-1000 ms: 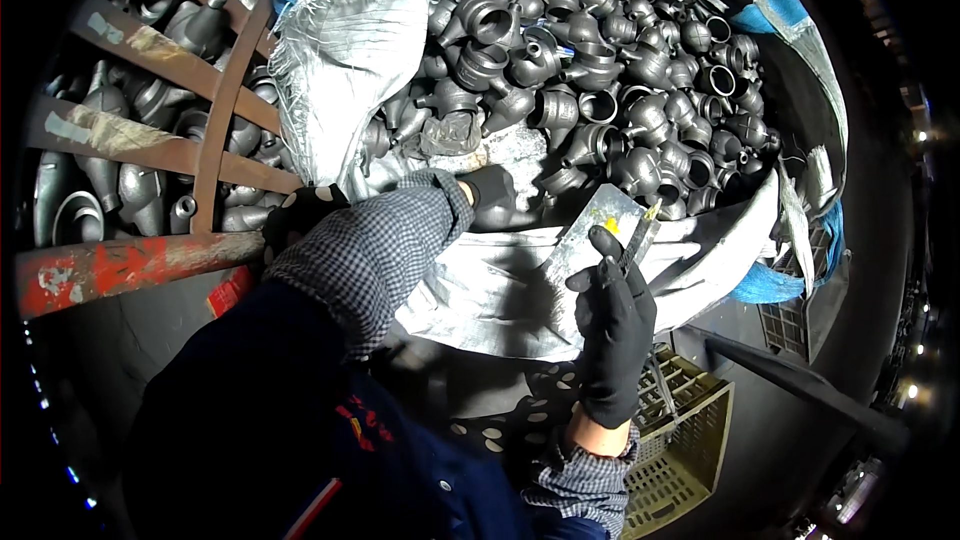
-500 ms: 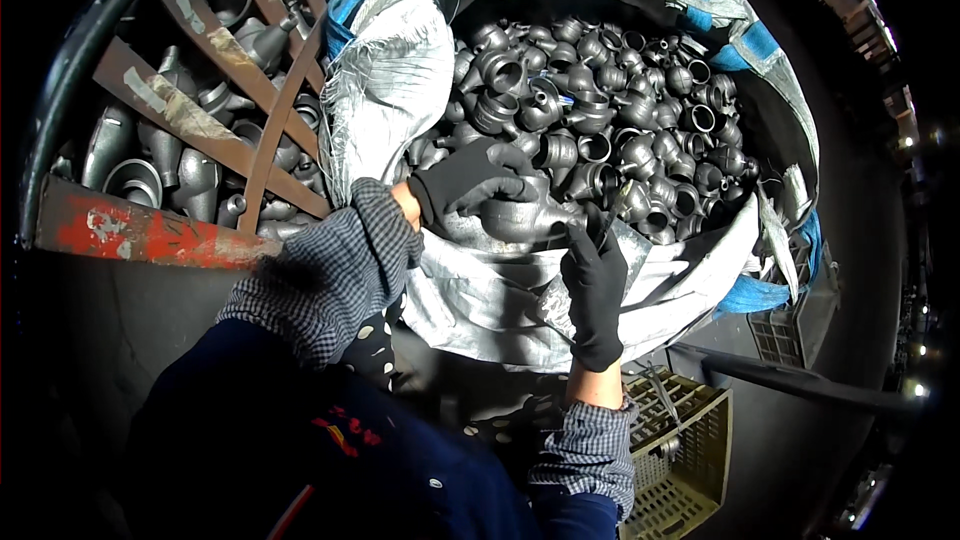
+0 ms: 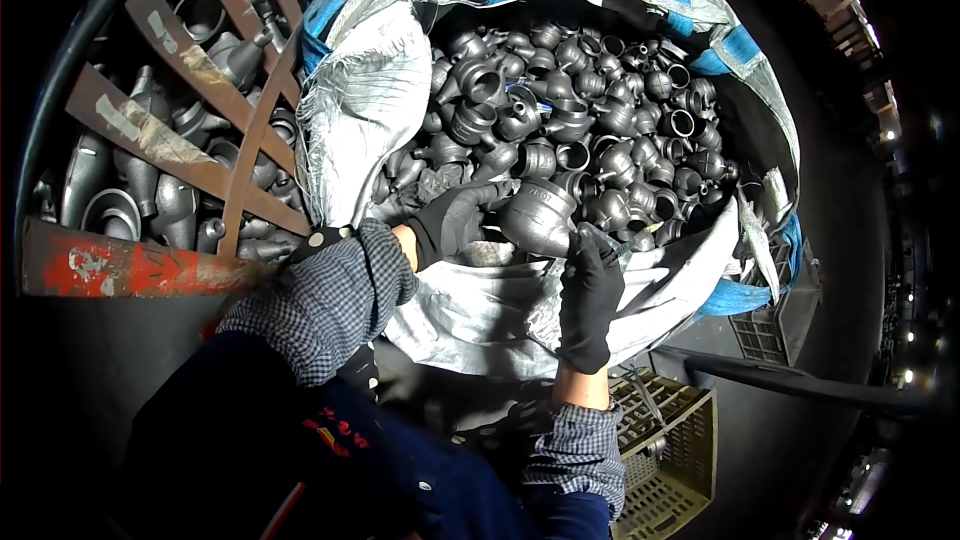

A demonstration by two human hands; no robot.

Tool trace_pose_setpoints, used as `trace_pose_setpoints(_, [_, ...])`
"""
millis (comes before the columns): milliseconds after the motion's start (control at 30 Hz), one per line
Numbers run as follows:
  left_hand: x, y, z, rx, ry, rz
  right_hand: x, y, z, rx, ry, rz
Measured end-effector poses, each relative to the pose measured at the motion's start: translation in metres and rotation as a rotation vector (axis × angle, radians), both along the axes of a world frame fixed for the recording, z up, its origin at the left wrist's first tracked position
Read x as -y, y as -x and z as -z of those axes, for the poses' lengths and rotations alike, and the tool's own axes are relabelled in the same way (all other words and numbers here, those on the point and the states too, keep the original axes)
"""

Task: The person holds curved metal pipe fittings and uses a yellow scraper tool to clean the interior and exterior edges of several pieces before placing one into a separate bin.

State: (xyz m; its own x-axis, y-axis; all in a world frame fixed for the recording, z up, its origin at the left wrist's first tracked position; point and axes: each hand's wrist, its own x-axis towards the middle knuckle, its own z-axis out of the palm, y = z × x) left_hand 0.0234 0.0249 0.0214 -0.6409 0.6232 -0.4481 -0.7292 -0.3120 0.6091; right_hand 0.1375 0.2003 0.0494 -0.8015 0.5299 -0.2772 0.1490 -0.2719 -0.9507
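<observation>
A rounded grey metal casting [image 3: 538, 218] is between my hands above the near edge of a white woven bulk bag [image 3: 362, 90]. Both hands wear dark gloves. My left hand [image 3: 455, 222] curls its fingers against the casting's left side. From the lower right, my right hand [image 3: 590, 302] grips the casting's lower right end, its fingers closed. A thin flat edge shows by the right fingertips; I cannot make out what it is. Behind the hands, the bag holds a heap of similar hollow castings [image 3: 570, 120], many with round openings.
At the left, a rusty slatted metal bin [image 3: 150, 265] holds more castings. A yellowish plastic crate [image 3: 700, 440] is below my right forearm. A dark bar [image 3: 780, 375] extends to the right of it, and a dark crate [image 3: 765, 330] stands beside the bag.
The casting has turned, so its broad rounded side now faces up. My left hand has shifted slightly lower relative to it. The whole scene has shifted a little left in view.
</observation>
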Motion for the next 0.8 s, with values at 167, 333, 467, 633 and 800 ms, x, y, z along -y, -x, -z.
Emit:
trace_pose_setpoints(167, [-0.008, 0.014, 0.009, -0.1, 0.042, -0.162, 0.013, -0.006, -0.003, -0.075, -0.119, -0.112])
trace_pose_setpoints(333, [0.002, 0.024, 0.02, -0.199, -0.078, -0.189, 0.019, -0.007, -0.011, -0.083, 0.015, -0.187])
trace_pose_setpoints(467, [0.002, 0.028, 0.023, -0.29, -0.119, -0.183, 0.014, -0.008, 0.002, -0.032, 0.113, -0.114])
trace_pose_setpoints(633, [0.007, 0.028, 0.017, -0.364, -0.241, -0.108, 0.008, -0.006, 0.012, -0.096, 0.289, -0.08])
trace_pose_setpoints(800, [0.012, 0.027, 0.0, -0.428, -0.288, -0.011, 0.004, -0.004, 0.018, -0.14, 0.593, -0.037])
